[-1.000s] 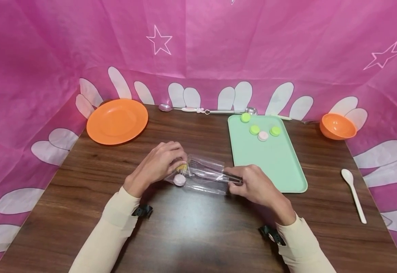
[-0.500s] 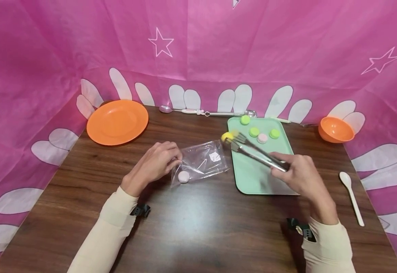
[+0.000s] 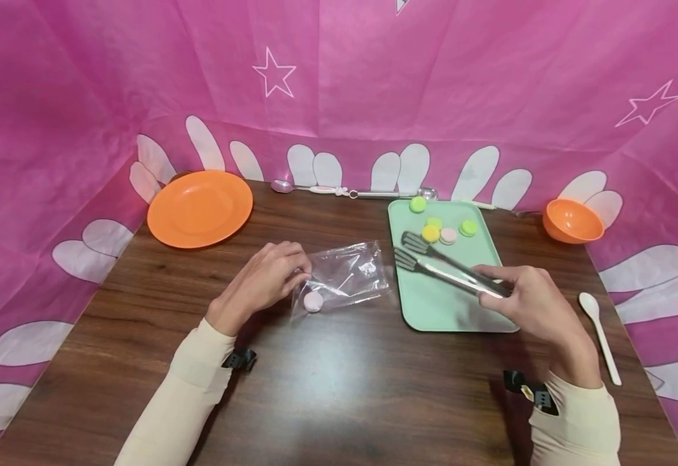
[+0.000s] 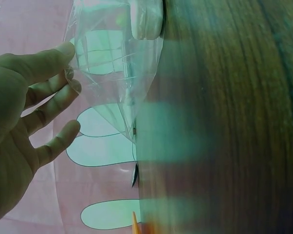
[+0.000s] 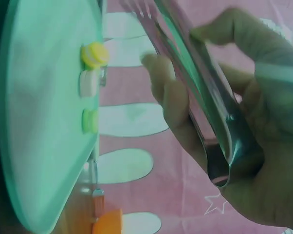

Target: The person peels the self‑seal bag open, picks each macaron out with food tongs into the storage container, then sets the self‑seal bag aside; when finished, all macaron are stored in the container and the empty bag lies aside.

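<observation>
My left hand (image 3: pixel 265 275) pinches the left edge of a clear plastic bag (image 3: pixel 347 275) lying on the table. A pale pink macaron (image 3: pixel 313 301) shows in the bag's lower left corner; the left wrist view shows the bag's edge held between thumb and fingers (image 4: pixel 49 61). My right hand (image 3: pixel 537 304) grips metal tongs (image 3: pixel 449 275) over the mint tray (image 3: pixel 432 314), their arms spread with nothing between the tips. Just beyond those tips a yellow macaron (image 3: pixel 430 233) sits on the tray, partly covering a green one (image 3: pixel 434 222) and beside a pink macaron (image 3: pixel 448 235).
Two more green macarons (image 3: pixel 418 204) lie toward the tray's far side. An orange plate (image 3: pixel 201 209) is at the back left, an orange bowl (image 3: pixel 574 221) at the back right. A white spoon (image 3: pixel 601 336) lies right; several utensils (image 3: pixel 379 194) line the back edge.
The right hand drew the tongs with the yellow macaron out of the bag, moved right over the tray and released it there. The left hand still holds the bag, now lying flatter.
</observation>
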Demonstrator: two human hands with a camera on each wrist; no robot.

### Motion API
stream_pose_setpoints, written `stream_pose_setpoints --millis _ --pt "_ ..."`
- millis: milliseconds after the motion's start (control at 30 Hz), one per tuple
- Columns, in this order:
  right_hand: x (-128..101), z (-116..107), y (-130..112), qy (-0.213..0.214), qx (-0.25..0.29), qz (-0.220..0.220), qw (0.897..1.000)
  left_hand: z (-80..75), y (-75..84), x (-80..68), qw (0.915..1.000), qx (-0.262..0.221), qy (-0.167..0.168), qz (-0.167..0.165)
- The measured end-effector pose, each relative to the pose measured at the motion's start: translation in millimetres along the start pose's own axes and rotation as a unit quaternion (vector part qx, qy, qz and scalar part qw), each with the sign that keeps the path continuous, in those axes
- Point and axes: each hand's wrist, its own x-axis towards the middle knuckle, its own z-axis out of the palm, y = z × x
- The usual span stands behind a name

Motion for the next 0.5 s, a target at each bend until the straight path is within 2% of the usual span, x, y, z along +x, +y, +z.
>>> stream_pose_setpoints --millis 133,333,500 --pt "2 8 -10 -0.043 0.012 -0.067 0.997 0.8 0.6 0.3 0.9999 0.000 0.008 0.009" --pt "16 40 -29 -0.114 0.066 -0.124 0.984 5.4 5.6 1.8 0.9997 -0.005 0.010 0.020" --pt "24 70 -45 -0.120 0.082 -0.162 0.976 8.6 10.6 3.7 0.9995 -0.017 0.006 0.028"
